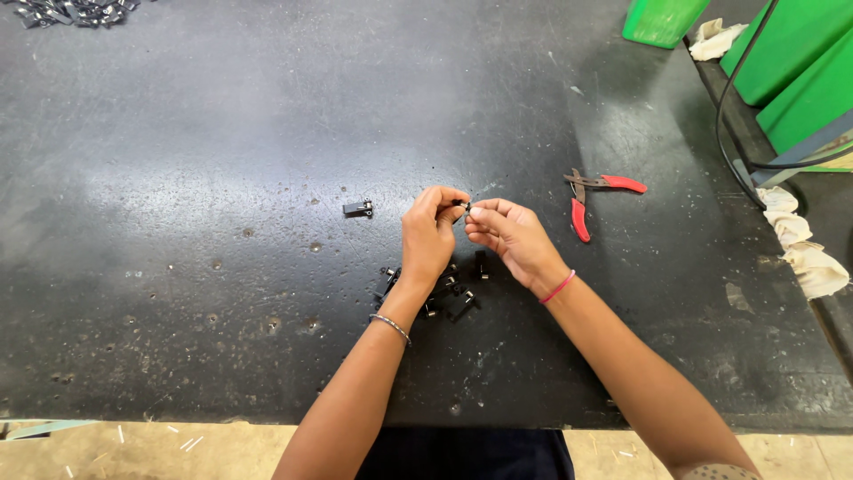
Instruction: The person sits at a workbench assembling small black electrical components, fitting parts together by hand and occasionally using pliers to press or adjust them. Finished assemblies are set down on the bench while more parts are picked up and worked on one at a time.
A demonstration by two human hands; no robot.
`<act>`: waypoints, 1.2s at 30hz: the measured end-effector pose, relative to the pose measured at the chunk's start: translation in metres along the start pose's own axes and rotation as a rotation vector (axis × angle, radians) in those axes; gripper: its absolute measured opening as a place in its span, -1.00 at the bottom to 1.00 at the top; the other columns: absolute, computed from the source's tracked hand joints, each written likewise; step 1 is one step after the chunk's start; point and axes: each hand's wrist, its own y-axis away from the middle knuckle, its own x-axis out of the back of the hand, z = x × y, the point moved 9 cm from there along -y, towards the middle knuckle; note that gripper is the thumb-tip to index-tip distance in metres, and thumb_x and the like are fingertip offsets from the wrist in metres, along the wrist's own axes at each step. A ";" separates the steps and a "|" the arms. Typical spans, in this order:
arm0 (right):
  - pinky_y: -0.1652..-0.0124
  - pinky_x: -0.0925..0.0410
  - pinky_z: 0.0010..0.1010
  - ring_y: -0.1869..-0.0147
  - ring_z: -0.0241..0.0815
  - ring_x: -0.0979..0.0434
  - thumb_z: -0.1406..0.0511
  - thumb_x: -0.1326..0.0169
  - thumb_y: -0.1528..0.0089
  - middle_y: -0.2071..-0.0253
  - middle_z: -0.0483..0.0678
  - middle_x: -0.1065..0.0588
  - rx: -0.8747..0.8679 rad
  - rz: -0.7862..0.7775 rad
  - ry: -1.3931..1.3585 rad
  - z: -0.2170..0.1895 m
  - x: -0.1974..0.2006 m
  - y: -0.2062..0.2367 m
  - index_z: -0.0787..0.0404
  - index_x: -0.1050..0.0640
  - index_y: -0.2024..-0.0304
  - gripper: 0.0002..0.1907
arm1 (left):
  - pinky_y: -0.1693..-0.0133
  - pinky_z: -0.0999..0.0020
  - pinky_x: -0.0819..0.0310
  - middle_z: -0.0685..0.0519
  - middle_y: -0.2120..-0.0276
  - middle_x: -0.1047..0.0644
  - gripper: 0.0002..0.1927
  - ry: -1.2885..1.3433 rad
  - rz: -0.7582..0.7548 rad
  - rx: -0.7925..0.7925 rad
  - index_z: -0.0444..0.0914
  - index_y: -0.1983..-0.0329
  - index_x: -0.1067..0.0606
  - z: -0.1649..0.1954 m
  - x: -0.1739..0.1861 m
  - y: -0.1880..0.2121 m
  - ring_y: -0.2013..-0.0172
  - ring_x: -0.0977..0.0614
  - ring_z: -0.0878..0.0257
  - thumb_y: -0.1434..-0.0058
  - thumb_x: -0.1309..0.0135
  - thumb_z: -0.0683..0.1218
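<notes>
Where the near edge of the black worktable (pixel 178 356) meets the person's body, two bare forearms reach forward and converge toward the table's middle. A thin metal bangle circles the left wrist and a pink band circles the right wrist.

Just beyond the wrists, partly hidden under the left hand, lies a loose scatter of small black parts (pixel 449 298) on the table surface. They rest directly below and slightly nearer than the fingertips, closest to the left hand.

Above that scatter, the left hand (pixel 428 236) and the right hand (pixel 511 238) meet fingertip to fingertip. Both are curled, with thumbs and forefingers pressed together, pinching one tiny black piece (pixel 465 205) between them. The piece sits at the meeting point, held above the table, with each hand equally close. It is too small to tell which way its long axis runs.

To the left of the hands, apart from the scatter, a single black part (pixel 358 209) lies alone, its long side running left to right.

To the right, near the right hand but not touching it, red-handled pliers (pixel 588 197) lie open on the table.

Farther off, green bins (pixel 782 53) stand at the far right, pale rags (pixel 800 244) lie along the right edge, and a heap of shiny metal bits (pixel 71 11) lies at the far left corner.
</notes>
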 end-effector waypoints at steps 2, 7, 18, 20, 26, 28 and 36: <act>0.12 -0.53 -0.48 0.21 -0.34 -0.64 0.36 -0.14 -0.30 0.27 -0.08 -0.60 0.261 0.018 0.230 -0.021 -0.009 0.006 0.33 -0.56 0.15 -0.87 | 0.27 0.39 -0.56 -0.03 0.32 -0.64 -0.87 0.030 -0.017 0.099 -0.30 0.19 -0.57 -0.011 -0.002 -0.001 0.32 -0.69 0.26 -0.23 -0.13 -0.33; 0.14 -0.51 -0.52 0.18 -0.36 -0.67 0.39 -0.16 -0.31 0.26 -0.07 -0.63 0.631 0.139 0.761 -0.051 -0.030 0.035 0.34 -0.57 0.16 -0.89 | 0.27 0.42 -0.58 0.02 0.37 -0.68 -0.87 0.130 -0.048 0.271 -0.27 0.17 -0.59 -0.034 -0.008 0.003 0.35 -0.69 0.32 -0.23 -0.15 -0.29; 0.23 -0.49 -0.47 0.26 -0.25 -0.67 0.37 -0.20 -0.29 0.24 -0.01 -0.63 0.766 0.147 0.982 -0.080 -0.036 0.048 0.29 -0.62 0.12 -0.86 | 0.19 0.50 -0.53 0.10 0.27 -0.65 -0.78 0.360 -0.069 0.374 -0.29 0.02 -0.63 -0.049 -0.011 0.006 0.27 -0.61 0.42 -0.27 -0.18 -0.22; 0.24 -0.47 -0.43 0.24 -0.19 -0.67 0.35 -0.20 -0.29 0.23 0.00 -0.62 0.815 0.134 1.038 -0.084 -0.041 0.052 0.27 -0.62 0.12 -0.87 | 0.19 0.52 -0.53 0.12 0.27 -0.66 -0.77 0.388 -0.078 0.382 -0.28 0.02 -0.63 -0.048 -0.011 0.006 0.27 -0.61 0.43 -0.25 -0.20 -0.21; 0.26 -0.42 -0.33 0.25 -0.04 -0.60 0.32 -0.19 -0.31 0.22 0.02 -0.58 0.864 0.128 1.166 -0.086 -0.047 0.061 0.24 -0.61 0.11 -0.86 | 0.21 0.52 -0.51 0.12 0.30 -0.66 -0.82 0.404 -0.104 0.414 -0.30 0.08 -0.66 -0.048 -0.011 0.006 0.28 -0.60 0.45 -0.27 -0.22 -0.19; 0.25 -0.42 -0.34 0.26 -0.05 -0.59 0.32 -0.18 -0.31 0.23 0.02 -0.57 0.853 0.115 1.191 -0.081 -0.046 0.060 0.24 -0.61 0.11 -0.87 | 0.21 0.52 -0.53 0.12 0.31 -0.67 -0.84 0.371 -0.108 0.384 -0.29 0.11 -0.66 -0.046 -0.010 0.005 0.29 -0.61 0.45 -0.26 -0.22 -0.20; 0.18 -0.46 -0.46 0.24 -0.36 -0.58 0.31 -0.13 -0.35 0.29 -0.09 -0.59 0.283 -0.134 0.412 -0.034 -0.016 0.011 0.33 -0.62 0.15 -0.83 | 0.21 0.48 -0.60 0.09 0.38 -0.69 -0.89 0.190 -0.121 0.252 -0.26 0.20 -0.66 -0.035 -0.006 -0.002 0.32 -0.68 0.42 -0.20 -0.24 -0.24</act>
